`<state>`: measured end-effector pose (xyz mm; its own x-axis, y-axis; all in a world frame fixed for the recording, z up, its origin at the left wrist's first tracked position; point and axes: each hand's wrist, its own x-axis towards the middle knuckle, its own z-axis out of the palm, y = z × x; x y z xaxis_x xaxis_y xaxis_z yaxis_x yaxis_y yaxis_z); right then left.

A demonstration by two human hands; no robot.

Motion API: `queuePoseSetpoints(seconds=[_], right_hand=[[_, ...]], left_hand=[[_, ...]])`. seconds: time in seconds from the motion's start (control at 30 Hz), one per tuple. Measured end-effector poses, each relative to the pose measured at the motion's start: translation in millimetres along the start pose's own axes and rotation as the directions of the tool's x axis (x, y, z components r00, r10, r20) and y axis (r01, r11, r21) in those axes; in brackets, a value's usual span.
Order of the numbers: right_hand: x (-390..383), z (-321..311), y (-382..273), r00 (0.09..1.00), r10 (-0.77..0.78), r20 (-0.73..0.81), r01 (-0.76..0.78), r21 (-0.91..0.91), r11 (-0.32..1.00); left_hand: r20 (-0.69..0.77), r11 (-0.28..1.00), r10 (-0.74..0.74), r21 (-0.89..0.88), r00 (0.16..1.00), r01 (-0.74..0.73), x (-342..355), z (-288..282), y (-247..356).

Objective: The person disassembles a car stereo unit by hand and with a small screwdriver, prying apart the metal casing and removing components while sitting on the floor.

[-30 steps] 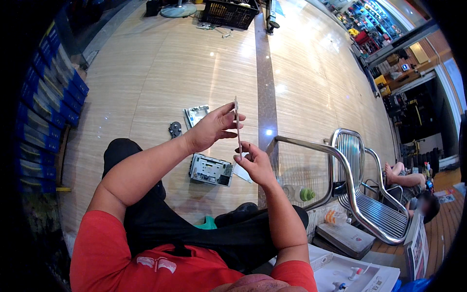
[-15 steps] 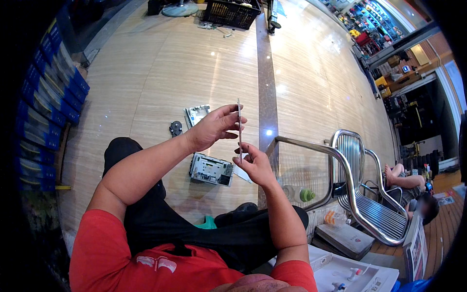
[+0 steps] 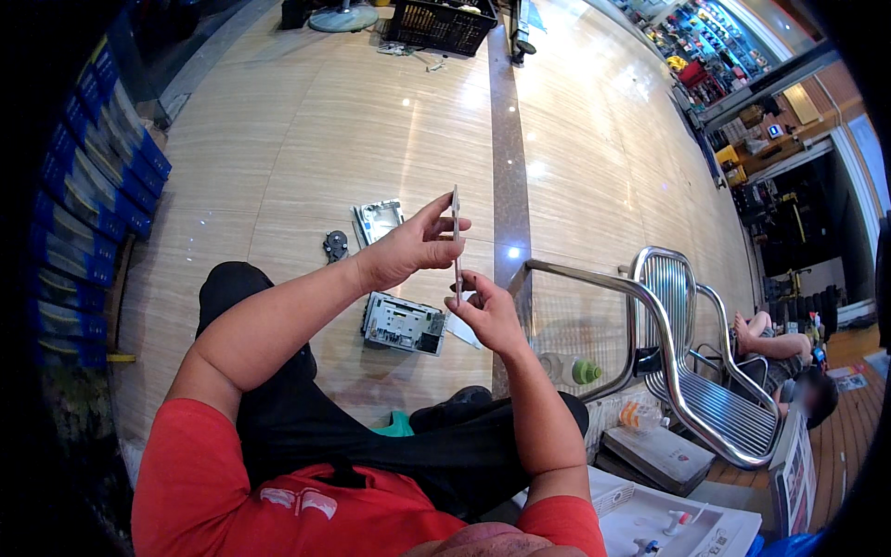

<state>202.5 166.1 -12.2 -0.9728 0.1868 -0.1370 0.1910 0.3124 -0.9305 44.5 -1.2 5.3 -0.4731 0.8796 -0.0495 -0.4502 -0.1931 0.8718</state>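
Note:
A thin flat plate (image 3: pixel 456 206), seen almost edge-on, stands upright in the air above the floor. Its upper part is in the fingers of my left hand (image 3: pixel 408 251), with the thumb against one face. The fingertips of my right hand (image 3: pixel 490 316) pinch its lower end. Below them on the floor sits a grey box-shaped device housing (image 3: pixel 402 323) with an open-looking, slotted face. Beside it lies a pale flat piece (image 3: pixel 463 331), partly hidden by my right hand. Beyond my left forearm are a white frame-like part (image 3: pixel 380 218) and a small black part (image 3: pixel 335 245).
A metal slatted chair (image 3: pixel 668 343) stands at right, near a green-capped bottle (image 3: pixel 585 371). Blue boxes (image 3: pixel 83 213) line the left. A black crate (image 3: pixel 441 26) is at the far side. Another person's leg (image 3: pixel 775 345) shows at far right. White casing (image 3: pixel 687 520) lies lower right.
The fingers of my left hand have shifted on the plate, the thumb and index finger now standing further apart. My right hand keeps its pinch in nearly the same place.

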Motion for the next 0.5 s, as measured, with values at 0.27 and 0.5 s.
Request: queuePoseSetpoints(seconds=[0.27, 0.5], right_hand=[[1.0, 0.2, 1.6, 1.000, -0.015, -0.003, 0.015, 0.016, 1.000], [2.0, -1.2, 7.8, 1.000, -0.004, 0.004, 0.004, -0.005, 1.000]], left_hand=[[0.020, 0.999, -0.003, 0.043, 1.000, 0.002, -2.4, 3.4, 2.8], [0.032, 0.988, -0.005, 0.152, 0.999, 0.000, -6.7, 13.5, 4.2]])
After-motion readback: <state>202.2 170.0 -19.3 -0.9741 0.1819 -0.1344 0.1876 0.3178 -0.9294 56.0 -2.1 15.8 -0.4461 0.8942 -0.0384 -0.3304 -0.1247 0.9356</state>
